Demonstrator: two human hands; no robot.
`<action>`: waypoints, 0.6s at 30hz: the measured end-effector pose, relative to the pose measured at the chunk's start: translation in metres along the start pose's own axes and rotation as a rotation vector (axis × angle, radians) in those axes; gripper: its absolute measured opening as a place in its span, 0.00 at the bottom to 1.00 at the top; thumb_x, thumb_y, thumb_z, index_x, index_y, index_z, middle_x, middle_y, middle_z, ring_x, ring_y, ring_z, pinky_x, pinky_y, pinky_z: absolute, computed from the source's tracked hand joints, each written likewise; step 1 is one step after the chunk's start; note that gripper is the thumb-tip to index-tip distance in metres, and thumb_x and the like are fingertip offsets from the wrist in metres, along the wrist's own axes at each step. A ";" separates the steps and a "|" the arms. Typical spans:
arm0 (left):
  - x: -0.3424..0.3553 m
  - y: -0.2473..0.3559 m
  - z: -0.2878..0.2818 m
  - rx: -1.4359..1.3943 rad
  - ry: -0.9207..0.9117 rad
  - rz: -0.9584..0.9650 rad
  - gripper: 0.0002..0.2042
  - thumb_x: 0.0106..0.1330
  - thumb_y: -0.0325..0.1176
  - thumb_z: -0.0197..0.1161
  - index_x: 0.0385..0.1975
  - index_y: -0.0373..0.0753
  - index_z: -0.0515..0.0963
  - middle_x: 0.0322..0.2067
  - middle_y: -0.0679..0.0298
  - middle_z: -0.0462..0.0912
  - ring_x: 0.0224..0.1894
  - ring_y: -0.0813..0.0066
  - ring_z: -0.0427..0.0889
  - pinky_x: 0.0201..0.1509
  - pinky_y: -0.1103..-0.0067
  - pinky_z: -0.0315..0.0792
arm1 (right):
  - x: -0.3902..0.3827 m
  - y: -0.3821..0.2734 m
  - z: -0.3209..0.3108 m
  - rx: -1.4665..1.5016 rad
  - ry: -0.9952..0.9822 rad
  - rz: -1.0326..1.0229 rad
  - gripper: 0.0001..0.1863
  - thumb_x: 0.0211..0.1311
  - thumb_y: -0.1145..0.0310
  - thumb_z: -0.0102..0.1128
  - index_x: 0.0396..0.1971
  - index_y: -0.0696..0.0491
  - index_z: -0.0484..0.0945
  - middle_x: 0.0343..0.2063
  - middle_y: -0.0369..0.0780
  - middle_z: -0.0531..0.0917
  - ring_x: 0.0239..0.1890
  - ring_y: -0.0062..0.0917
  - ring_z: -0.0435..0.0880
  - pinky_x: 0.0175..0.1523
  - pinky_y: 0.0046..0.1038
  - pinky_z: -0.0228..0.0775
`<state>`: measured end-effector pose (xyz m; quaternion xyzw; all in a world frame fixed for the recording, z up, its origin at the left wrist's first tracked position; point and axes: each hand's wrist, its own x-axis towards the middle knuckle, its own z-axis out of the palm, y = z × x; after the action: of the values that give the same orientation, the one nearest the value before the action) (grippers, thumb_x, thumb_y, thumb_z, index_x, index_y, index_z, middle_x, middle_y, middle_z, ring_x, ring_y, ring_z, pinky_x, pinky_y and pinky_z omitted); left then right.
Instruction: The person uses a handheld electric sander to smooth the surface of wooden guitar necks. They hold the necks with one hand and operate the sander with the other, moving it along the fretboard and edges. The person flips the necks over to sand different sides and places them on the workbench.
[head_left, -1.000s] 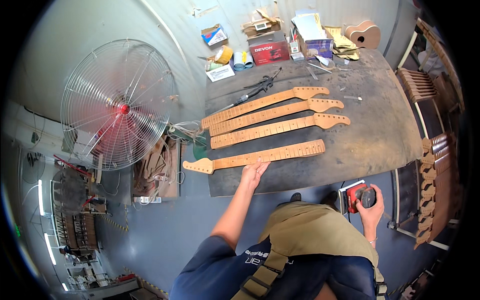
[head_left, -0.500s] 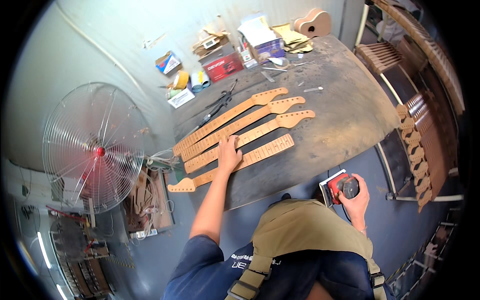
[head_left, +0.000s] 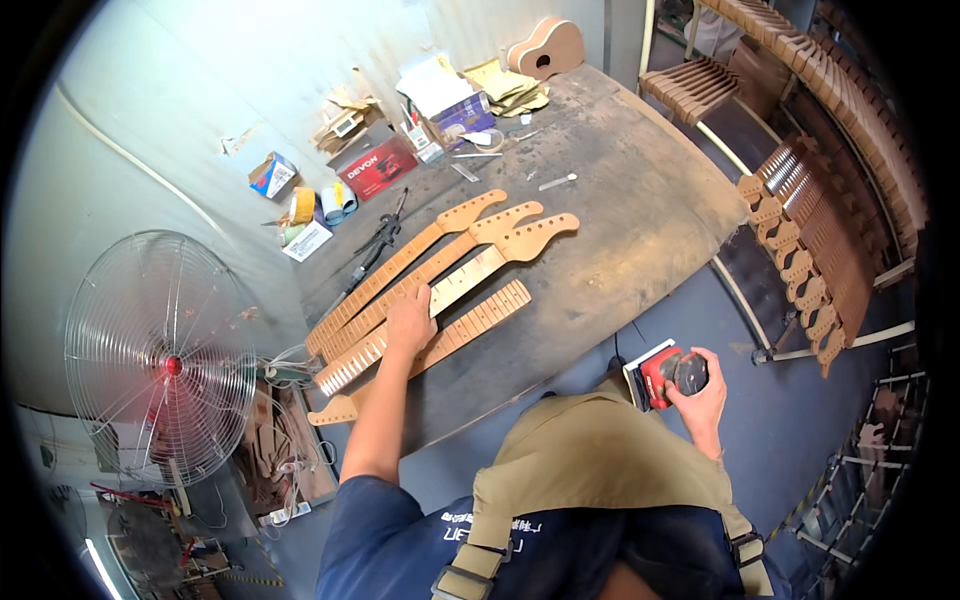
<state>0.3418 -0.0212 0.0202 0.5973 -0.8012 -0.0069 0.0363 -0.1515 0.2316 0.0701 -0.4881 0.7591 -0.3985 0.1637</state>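
Honey-coloured wood marks four guitar necks (head_left: 466, 282) left of centre; the left hand (head_left: 408, 322) curls around the third down, near its middle, apparently for balance. At lower right, the right hand (head_left: 704, 396) wraps a red sander (head_left: 655, 378), seemingly held off the table (head_left: 635, 205) to leave room.
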 end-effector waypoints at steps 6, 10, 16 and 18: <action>-0.054 0.079 -0.030 -0.107 -0.155 -0.022 0.19 0.63 0.38 0.72 0.49 0.40 0.74 0.42 0.50 0.84 0.45 0.44 0.87 0.45 0.55 0.82 | 0.048 -0.005 -0.020 0.043 -0.056 -0.017 0.35 0.45 0.76 0.80 0.59 0.52 0.79 0.43 0.38 0.87 0.45 0.29 0.86 0.59 0.30 0.78; -0.091 0.117 0.029 -0.203 -0.165 -0.056 0.28 0.64 0.54 0.78 0.51 0.38 0.76 0.42 0.50 0.83 0.45 0.45 0.85 0.45 0.54 0.80 | 0.099 -0.001 -0.019 0.061 -0.110 -0.091 0.36 0.44 0.74 0.82 0.58 0.51 0.79 0.46 0.40 0.87 0.47 0.33 0.88 0.59 0.31 0.79; -0.073 0.155 0.025 -0.217 0.027 -0.307 0.33 0.60 0.52 0.81 0.59 0.39 0.77 0.51 0.47 0.77 0.55 0.45 0.78 0.60 0.54 0.75 | 0.164 -0.003 -0.014 -0.004 -0.183 -0.253 0.35 0.43 0.72 0.82 0.56 0.51 0.80 0.49 0.43 0.87 0.51 0.43 0.89 0.58 0.39 0.82; -0.064 0.138 0.025 -0.158 0.100 -0.434 0.36 0.58 0.46 0.84 0.65 0.41 0.77 0.57 0.46 0.76 0.59 0.44 0.77 0.63 0.55 0.75 | 0.180 0.005 -0.011 0.018 -0.228 -0.274 0.36 0.42 0.72 0.82 0.58 0.52 0.80 0.49 0.44 0.87 0.51 0.42 0.89 0.59 0.37 0.81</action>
<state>0.2267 0.0791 -0.0008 0.7503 -0.6483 -0.0476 0.1201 -0.2463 0.0810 0.0984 -0.6274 0.6585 -0.3659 0.1971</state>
